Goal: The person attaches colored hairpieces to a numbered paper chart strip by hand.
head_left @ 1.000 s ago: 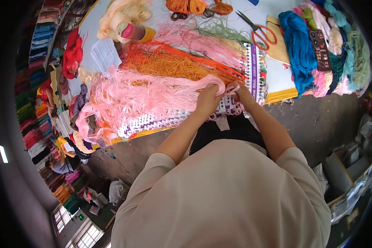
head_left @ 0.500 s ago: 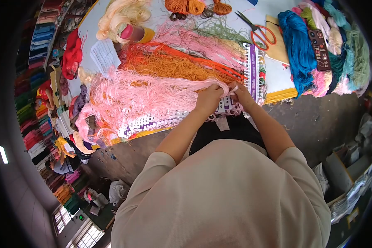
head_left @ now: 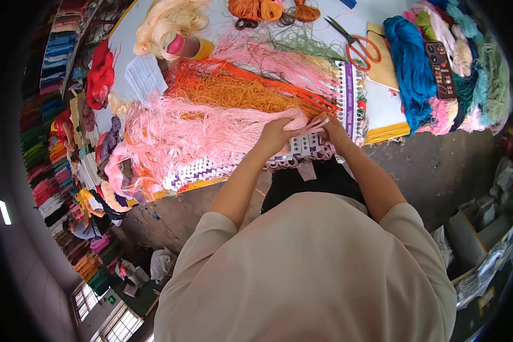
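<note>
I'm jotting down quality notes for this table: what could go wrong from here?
Two risks, as I judge it:

1. Tangling: the pink thread lies loose against the orange thread, so strands might knot or mix if it is pulled.

2. Slipping or snagging: the left hand and right hand hold pink thread close to the holed card; a strand might escape or catch there.
</note>
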{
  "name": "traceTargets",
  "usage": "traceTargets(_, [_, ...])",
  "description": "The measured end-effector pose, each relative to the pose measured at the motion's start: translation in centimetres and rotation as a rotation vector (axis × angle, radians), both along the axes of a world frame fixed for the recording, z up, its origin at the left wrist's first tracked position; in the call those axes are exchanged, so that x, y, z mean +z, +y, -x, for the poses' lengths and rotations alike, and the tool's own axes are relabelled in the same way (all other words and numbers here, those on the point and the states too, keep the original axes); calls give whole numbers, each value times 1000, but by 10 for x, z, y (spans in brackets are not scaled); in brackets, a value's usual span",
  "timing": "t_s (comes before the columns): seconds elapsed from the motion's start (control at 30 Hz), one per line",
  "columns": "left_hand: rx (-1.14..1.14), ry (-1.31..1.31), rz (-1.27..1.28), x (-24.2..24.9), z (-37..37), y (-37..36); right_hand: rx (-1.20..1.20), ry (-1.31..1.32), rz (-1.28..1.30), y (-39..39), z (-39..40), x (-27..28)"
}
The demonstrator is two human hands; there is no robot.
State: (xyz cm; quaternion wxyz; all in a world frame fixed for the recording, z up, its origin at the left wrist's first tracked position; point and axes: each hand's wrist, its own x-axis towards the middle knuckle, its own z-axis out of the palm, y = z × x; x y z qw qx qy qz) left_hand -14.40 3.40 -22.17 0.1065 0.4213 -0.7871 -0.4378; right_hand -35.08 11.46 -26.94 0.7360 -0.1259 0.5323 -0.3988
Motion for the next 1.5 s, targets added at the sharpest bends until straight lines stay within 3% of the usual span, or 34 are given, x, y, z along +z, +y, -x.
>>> traceTargets(0.03, [0,0,0,5,-1,-1,0,0,0,0,0,-1])
traceTargets(0.1, [334,109,-1021,16,-2,-3,-5,8,0,1,0,-2])
traceTargets(0.13, [335,108,-1021,14,-2,-2,-5,8,0,1,0,-2])
traceTargets(0.2, [549,371,-1248,10,0,-1,-17,13,-21,0,0,-3])
traceTargets(0.33, [718,543,-1213,40,29,3,-43,30,-19,0,-2,0])
traceTargets(0.4, [618,347,-1137,39,41,10,-25,24,-21,1,-1,0])
traceTargets(0.43, [617,221,-976,35,49,16,-25,24,-21,1,0,-2])
traceTargets(0.47, [617,221,-976,28,55,22,-8,22,2,2,1,-4])
traceTargets(0.53, [303,9,-440,15,59,31,7,20,27,2,1,-5])
traceTargets(0.6, [213,38,-354,21,59,34,22,-12,43,3,2,-7])
traceTargets(0.67, [383,87,-839,53,63,26,34,-8,61,3,1,-15])
traceTargets(0.7, [382,84,-839,53,58,25,49,-3,80,2,0,-13])
traceTargets(0.77, [482,422,-976,51,47,23,53,34,103,2,-1,-9])
traceTargets(0.8, [414,451,-993,60,49,19,59,74,127,2,-2,-7])
traceTargets(0.93, [277,288,-1135,49,43,17,112,-53,206,1,3,-8])
traceTargets(1.0, [407,368,-1282,44,45,20,132,-29,173,-1,3,-3])
traceTargets(1.13, [446,285,-1362,25,42,24,82,-12,189,2,1,-8])
traceTargets(1.23, [498,120,-1242,22,44,25,113,2,130,3,4,-10])
traceTargets(1.3, [293,-101,-908,23,48,24,143,27,109,2,9,-8])
traceTargets(1.33, [292,-101,-906,20,45,24,142,27,110,2,6,-7])
traceTargets(1.4, [-34,-262,-389,11,37,25,75,22,142,3,0,-9])
traceTargets(1.43, [-37,-260,-389,9,32,26,73,24,142,4,-1,-11])
traceTargets(1.5, [48,-275,-5,11,12,26,393,393,368,4,-4,-15])
